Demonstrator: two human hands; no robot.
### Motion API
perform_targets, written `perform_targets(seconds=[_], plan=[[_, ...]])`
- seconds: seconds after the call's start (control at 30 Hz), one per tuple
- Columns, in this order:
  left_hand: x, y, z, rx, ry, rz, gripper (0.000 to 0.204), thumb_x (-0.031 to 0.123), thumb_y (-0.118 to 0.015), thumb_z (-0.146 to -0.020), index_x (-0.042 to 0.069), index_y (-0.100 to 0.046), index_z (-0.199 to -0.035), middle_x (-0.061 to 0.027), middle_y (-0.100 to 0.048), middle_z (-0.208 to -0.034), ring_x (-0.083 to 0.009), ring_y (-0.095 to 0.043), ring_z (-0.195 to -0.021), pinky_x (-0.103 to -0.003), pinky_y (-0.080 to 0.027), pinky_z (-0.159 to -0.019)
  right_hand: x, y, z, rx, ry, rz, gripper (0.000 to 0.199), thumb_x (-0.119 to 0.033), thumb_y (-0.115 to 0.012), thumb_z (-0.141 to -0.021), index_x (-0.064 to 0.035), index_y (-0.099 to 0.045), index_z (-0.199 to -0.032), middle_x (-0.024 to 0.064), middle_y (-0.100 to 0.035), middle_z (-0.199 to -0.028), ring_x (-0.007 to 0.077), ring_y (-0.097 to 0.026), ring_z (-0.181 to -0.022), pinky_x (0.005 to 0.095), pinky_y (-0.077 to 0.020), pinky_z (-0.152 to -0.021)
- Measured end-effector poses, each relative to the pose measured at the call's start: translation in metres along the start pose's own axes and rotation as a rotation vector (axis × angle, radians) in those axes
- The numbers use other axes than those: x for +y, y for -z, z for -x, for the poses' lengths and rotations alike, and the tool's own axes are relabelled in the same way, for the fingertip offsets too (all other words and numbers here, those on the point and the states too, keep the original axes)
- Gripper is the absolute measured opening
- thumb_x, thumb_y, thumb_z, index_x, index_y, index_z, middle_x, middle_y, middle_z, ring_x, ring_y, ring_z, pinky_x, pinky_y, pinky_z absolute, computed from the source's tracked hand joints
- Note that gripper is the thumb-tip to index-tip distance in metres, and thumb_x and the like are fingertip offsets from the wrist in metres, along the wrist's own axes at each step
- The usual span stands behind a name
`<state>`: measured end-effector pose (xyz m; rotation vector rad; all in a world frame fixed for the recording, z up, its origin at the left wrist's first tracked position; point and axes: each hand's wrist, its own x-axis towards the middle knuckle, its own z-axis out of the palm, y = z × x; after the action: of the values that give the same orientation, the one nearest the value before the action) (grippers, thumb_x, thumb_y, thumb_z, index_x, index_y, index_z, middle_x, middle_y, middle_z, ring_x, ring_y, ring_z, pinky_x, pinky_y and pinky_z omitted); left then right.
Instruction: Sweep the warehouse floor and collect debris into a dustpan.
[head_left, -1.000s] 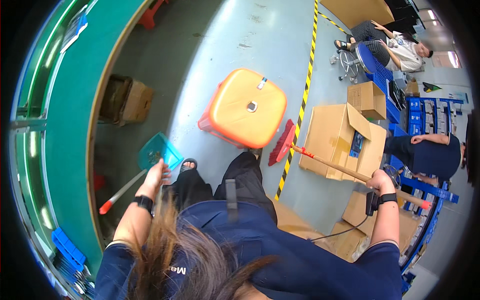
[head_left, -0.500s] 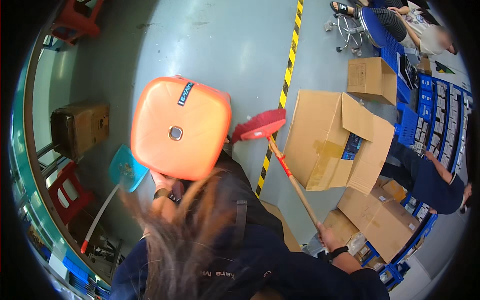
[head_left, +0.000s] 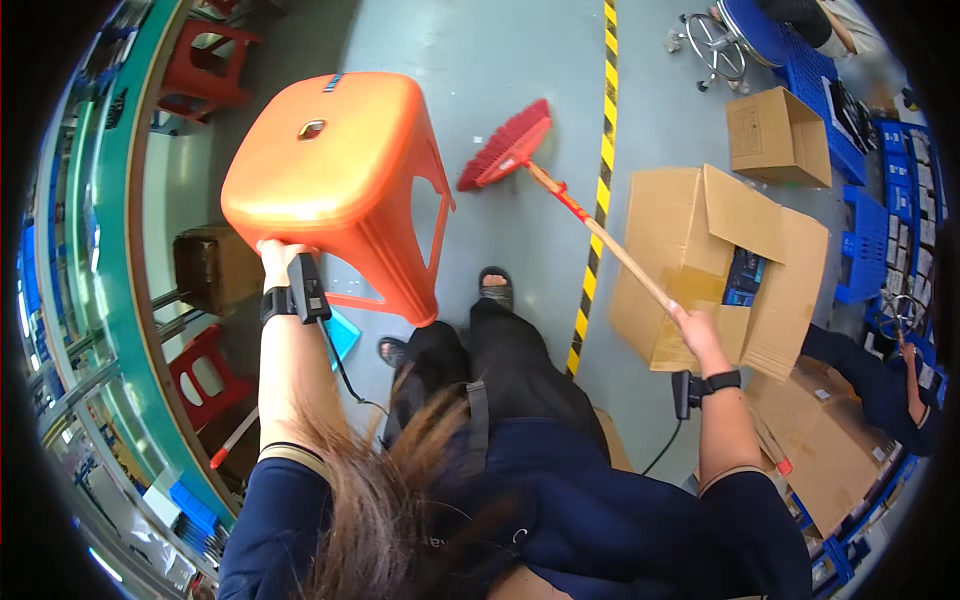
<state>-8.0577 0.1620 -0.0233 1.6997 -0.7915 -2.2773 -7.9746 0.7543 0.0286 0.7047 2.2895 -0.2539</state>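
Note:
An orange plastic stool (head_left: pixel 375 215) hangs tilted at the left, its seat with a small centre hole facing me and some legs showing. My left hand (head_left: pixel 283 262) is closed on the seat's near edge, fingers partly hidden beneath it. In my right hand (head_left: pixel 697 335) is the wooden handle of a broom (head_left: pixel 622 257), gripped partway along. The red broom head (head_left: pixel 510 146) is out ahead, right of the stool, over the grey floor. Behind the stool and my left arm, a blue dustpan (head_left: pixel 343 339) is mostly hidden.
An open cardboard box (head_left: pixel 655 240) stands right of the yellow-black floor tape (head_left: pixel 607 150), a smaller box (head_left: pixel 765 135) beyond it. Red stools (head_left: pixel 205 70) and a brown carton (head_left: pixel 208 268) line the left side. Another person (head_left: pixel 870 380) is at the right edge.
The stool has shifted left and away and tipped, so its legs now show. The broom head has moved farther ahead. My right hand has moved up and right with the handle.

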Motion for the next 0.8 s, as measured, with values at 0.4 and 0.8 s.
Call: perform_targets(seconds=[0.4,0.8], plan=[[0.05,0.137,0.062,-0.158,-0.358,-0.251,0.057,0.049,-0.029,-0.08,0.005,-0.034,-0.116,-0.009,-0.035,-0.121,-0.031,-0.034,-0.108,-0.049,-0.025,-0.091,0.029,0.006,0.102,-0.202,-0.191,-0.169,0.046,-0.041,-0.052,-0.073,0.0034,-0.051,-0.062,0.0075,-0.043,-0.043,0.0192,-0.046,-0.035,0.0324,-0.0353,-0.034],[-0.025,0.245,0.093,-0.265,-0.503,-0.518,0.049,0.042,-0.036,-0.081,0.004,-0.038,-0.112,-0.0089,-0.041,-0.116,-0.0299,-0.04,-0.104,-0.047,-0.029,-0.09,-0.007,-0.032,0.06,-0.001,0.013,0.169,0.055,-0.048,-0.042,-0.075,0.0042,-0.057,-0.067,0.0245,-0.054,-0.065,0.0373,-0.054,-0.065,0.0413,-0.0406,-0.059]])
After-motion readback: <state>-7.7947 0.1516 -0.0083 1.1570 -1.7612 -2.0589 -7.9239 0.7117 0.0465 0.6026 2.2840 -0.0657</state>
